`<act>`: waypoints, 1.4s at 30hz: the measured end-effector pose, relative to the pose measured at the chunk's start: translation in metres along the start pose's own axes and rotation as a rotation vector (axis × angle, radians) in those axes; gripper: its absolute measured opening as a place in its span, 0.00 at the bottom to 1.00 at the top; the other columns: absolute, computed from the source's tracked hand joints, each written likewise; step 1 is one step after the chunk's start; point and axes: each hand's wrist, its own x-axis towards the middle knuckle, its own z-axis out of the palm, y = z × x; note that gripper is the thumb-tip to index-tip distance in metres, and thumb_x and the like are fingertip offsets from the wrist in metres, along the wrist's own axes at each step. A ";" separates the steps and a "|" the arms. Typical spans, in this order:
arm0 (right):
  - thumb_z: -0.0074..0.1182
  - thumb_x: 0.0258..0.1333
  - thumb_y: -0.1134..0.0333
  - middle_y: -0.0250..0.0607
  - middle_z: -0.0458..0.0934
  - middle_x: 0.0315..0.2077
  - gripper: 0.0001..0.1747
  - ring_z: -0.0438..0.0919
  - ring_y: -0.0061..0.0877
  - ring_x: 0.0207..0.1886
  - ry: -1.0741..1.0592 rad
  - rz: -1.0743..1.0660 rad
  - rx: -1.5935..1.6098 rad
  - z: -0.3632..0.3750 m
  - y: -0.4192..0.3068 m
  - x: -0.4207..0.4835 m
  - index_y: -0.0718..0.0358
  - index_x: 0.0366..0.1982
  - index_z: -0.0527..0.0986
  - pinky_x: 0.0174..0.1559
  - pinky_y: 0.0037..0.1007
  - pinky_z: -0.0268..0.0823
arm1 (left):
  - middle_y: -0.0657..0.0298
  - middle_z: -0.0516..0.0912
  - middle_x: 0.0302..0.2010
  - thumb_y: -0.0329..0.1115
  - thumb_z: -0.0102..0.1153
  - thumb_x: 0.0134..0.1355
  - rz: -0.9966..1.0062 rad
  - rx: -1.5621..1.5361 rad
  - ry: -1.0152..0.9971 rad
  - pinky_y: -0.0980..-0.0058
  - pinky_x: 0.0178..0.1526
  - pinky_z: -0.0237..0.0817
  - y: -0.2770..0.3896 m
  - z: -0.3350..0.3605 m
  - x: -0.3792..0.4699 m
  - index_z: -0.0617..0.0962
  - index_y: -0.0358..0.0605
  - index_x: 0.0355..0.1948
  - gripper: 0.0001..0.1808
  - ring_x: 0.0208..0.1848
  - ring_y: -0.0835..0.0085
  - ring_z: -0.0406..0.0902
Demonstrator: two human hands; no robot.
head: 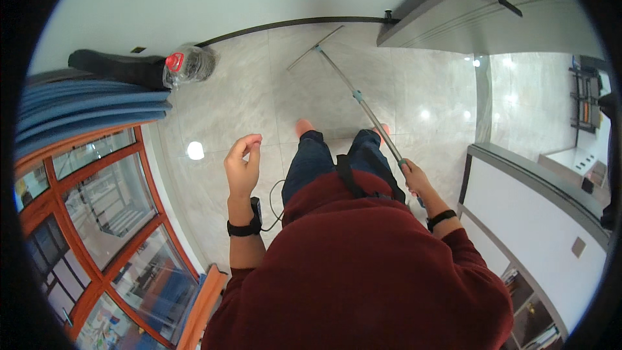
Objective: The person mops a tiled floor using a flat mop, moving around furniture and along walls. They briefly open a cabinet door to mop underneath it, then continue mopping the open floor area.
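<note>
My right hand (414, 176) grips the handle of a floor squeegee (371, 113) with a telescopic metal pole. From that hand the pole slopes away across the tiled floor (233, 112). Its long, thin blade (330, 36) lies slantwise on the tiles, a little short of the far wall. In the air over the floor, my left hand (243, 165) is raised to the left of my legs. Its fingers are curled and meet the thumb, with no object visible in them.
A plastic-wrapped bottle with a red cap (189, 65) stands at the wall's foot, beside blue curtains (92, 109). An orange-framed window (104, 214) lines the left. At the far right is a grey door (476, 19); nearer is a white half-wall (534, 214). A cable (277, 204) hangs from my left wrist.
</note>
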 end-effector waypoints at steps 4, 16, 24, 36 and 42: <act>0.41 0.66 0.49 0.57 0.80 0.36 0.24 0.81 0.48 0.31 0.108 -0.097 -0.028 0.015 0.061 0.010 0.50 0.58 0.68 0.32 0.41 0.72 | 0.58 0.85 0.37 0.23 0.55 0.61 0.046 0.042 -0.094 0.77 0.44 0.72 0.025 0.034 0.012 0.81 0.37 0.39 0.07 0.40 0.73 0.82; 0.45 0.65 0.51 0.54 0.78 0.47 0.25 0.76 0.49 0.51 0.288 0.206 -0.205 -0.095 0.325 -0.145 0.51 0.59 0.70 0.52 0.45 0.67 | 0.61 0.84 0.37 0.23 0.54 0.62 0.152 0.125 -0.212 0.79 0.45 0.70 0.092 0.117 0.035 0.81 0.37 0.41 0.08 0.39 0.77 0.80; 0.48 0.63 0.51 0.52 0.80 0.43 0.22 0.77 0.50 0.47 0.292 0.079 -0.407 -0.203 0.305 -0.107 0.50 0.55 0.72 0.48 0.47 0.69 | 0.59 0.85 0.37 0.24 0.55 0.61 0.213 0.115 -0.256 0.76 0.45 0.72 0.133 0.183 0.030 0.82 0.38 0.40 0.08 0.40 0.74 0.82; 0.48 0.61 0.50 0.42 0.82 0.41 0.18 0.79 0.42 0.47 0.415 0.129 -0.563 -0.384 0.358 -0.045 0.43 0.51 0.76 0.48 0.45 0.71 | 0.59 0.85 0.37 0.24 0.55 0.62 0.268 0.105 -0.329 0.77 0.45 0.72 0.192 0.296 0.010 0.82 0.38 0.40 0.07 0.39 0.74 0.82; 0.51 0.60 0.51 0.42 0.81 0.44 0.20 0.79 0.43 0.48 0.578 0.220 -0.661 -0.454 0.392 -0.045 0.47 0.51 0.76 0.50 0.44 0.71 | 0.59 0.85 0.38 0.24 0.56 0.61 0.323 0.118 -0.431 0.76 0.46 0.72 0.219 0.335 0.009 0.82 0.38 0.39 0.07 0.40 0.74 0.82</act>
